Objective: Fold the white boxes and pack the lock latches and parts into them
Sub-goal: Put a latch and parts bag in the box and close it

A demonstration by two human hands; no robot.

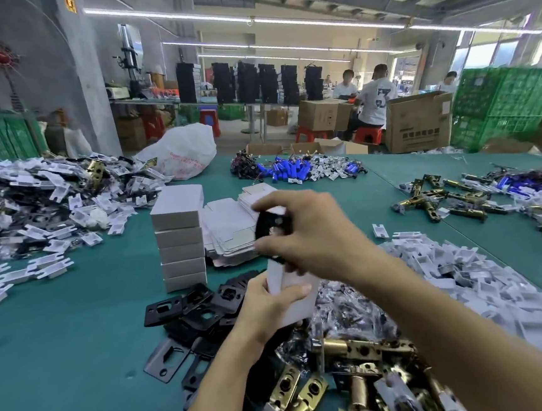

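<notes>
Grips a white box (pixel 297 313) in the left grip (pixel 265 307), fingers curled behind it and thumb laid across its front, holding it upright above the counter (pixel 63 354) at the middle of the head view. Pinches a black plate (pixel 268 225) in the right grip (pixel 317 230), at twelve o'clock from the box and just over its top end; blurred there, so cannot tell whether touching. Carries, at ten o'clock from both grips, a stack of folded boxes (pixel 179 239), with flat box blanks (pixel 230 238) touching its three o'clock side. Shows loose black plates (pixel 200 313) heaped at eight o'clock from the left grip, clear packets of small parts (pixel 348 313) at four o'clock, brass latches (pixel 344 379) piled at six o'clock by the near edge. Holds white plastic pieces (pixel 467 286) in a heap at three o'clock, another heap (pixel 34 209) far off at ten o'clock, blue cells (pixel 289 171) at twelve o'clock, more latches (pixel 433 197) at two o'clock.
</notes>
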